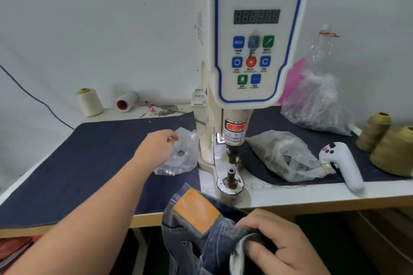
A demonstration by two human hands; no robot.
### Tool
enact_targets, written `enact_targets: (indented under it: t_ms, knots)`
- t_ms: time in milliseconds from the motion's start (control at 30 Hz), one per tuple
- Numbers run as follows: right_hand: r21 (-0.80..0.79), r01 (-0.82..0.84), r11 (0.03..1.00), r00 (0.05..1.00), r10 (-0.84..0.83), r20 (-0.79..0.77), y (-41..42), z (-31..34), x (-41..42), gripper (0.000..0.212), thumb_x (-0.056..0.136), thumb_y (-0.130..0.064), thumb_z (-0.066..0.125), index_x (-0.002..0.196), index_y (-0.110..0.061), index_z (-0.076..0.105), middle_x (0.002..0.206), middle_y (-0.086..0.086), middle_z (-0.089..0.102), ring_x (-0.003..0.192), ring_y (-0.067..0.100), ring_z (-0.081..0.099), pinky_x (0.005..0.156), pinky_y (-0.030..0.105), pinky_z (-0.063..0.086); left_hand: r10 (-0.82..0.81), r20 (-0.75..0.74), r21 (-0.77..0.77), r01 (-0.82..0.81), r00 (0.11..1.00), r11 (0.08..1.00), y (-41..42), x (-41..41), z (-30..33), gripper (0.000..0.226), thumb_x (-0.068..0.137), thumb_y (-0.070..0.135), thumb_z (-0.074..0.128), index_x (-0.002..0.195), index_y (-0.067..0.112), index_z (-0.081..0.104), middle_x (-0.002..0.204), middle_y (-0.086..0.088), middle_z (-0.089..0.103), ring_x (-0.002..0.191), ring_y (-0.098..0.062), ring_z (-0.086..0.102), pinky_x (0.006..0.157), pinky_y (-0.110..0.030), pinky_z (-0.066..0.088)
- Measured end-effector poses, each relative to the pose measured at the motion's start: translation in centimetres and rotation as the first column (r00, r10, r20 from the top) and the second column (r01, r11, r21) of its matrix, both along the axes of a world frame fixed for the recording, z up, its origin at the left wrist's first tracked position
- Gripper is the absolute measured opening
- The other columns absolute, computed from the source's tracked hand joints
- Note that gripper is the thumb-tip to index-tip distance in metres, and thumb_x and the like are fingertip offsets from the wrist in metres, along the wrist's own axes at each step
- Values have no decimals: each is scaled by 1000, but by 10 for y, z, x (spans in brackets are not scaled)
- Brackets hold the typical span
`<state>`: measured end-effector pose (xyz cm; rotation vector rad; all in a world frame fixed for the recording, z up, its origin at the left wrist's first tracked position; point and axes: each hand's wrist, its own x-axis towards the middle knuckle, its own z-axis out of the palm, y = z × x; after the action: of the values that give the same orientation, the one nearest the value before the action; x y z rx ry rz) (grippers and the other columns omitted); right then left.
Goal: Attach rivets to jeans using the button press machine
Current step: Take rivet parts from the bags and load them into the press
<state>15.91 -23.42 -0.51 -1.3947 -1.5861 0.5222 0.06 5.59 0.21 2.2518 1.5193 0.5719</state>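
Head view, looking forward and down, close over table

left hand: bare, no glove, no ring seen | left forearm: bare, no sleeve in view | right hand: bare, no glove, short nails | wrists: no watch, no band

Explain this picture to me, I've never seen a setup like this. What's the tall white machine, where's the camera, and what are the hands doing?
The camera sits on the person's head, looking down at a worktable. The tall white unit is a servo button machine; its punch comes down onto the small metal post below. The left hand reaches to a clear plastic bag, probably of rivets. The right hand has its grip on the jeans, with their tan patch. More bags, thread cones and a white handheld controller lie around.
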Motion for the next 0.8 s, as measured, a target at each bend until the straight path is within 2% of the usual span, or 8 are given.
enact_targets:
  t_ms: [67,133,200,333,633,733,800]
  knots:
    - [-25,-6,1000,1000,6,-11,0,-1,-2,13,77,-37,64,88,-37,70,88,-13,66,86,5,66,74,11,45,-33,-214,31,40,976,999,12,3,-9,28,100,22,45,114,31,68,120,1,65,97,-20,61,85,-36,51]
    - [-54,-9,999,1000,8,-10,1,-2,-4,14,76,-40,63,89,-40,69,89,-15,64,89,3,64,77,9,43,-69,-391,33,89,918,995,16,7,-13,30,99,26,46,112,41,69,122,2,61,101,-22,59,85,-35,47]
    - [-76,-14,997,1000,14,-3,3,-6,-5,14,76,-42,62,88,-43,68,91,-17,63,92,3,63,80,10,42,-91,-480,38,124,873,992,18,9,-14,32,99,28,45,110,47,68,120,3,61,104,-22,59,87,-35,43]
    - [-97,-16,995,1000,16,8,6,-10,-3,14,80,-41,63,93,-42,68,95,-18,65,100,5,62,88,17,43,-110,-545,55,166,831,985,20,8,-14,26,98,36,47,110,43,69,116,5,64,107,-22,59,94,-38,35]
    - [-154,-26,988,1000,25,-10,6,-12,-12,16,82,-28,70,88,-43,70,95,-17,66,101,5,61,86,12,40,-60,-598,102,150,799,983,12,7,-21,32,96,16,39,115,27,62,115,0,63,107,-24,56,89,-39,29]
    - [-147,-29,989,1000,27,-16,4,-12,-13,17,79,-30,69,84,-46,69,92,-17,66,99,3,62,85,9,40,-30,-504,122,105,863,987,9,7,-22,22,99,19,39,111,26,57,114,-1,63,105,-24,56,86,-38,30]
    - [-151,-23,988,1000,23,-5,3,-13,-12,24,81,-24,71,84,-47,69,93,-18,66,101,2,60,85,7,38,-13,-396,117,65,918,991,8,5,-22,16,99,16,40,100,27,52,108,0,66,95,-24,56,82,-36,28]
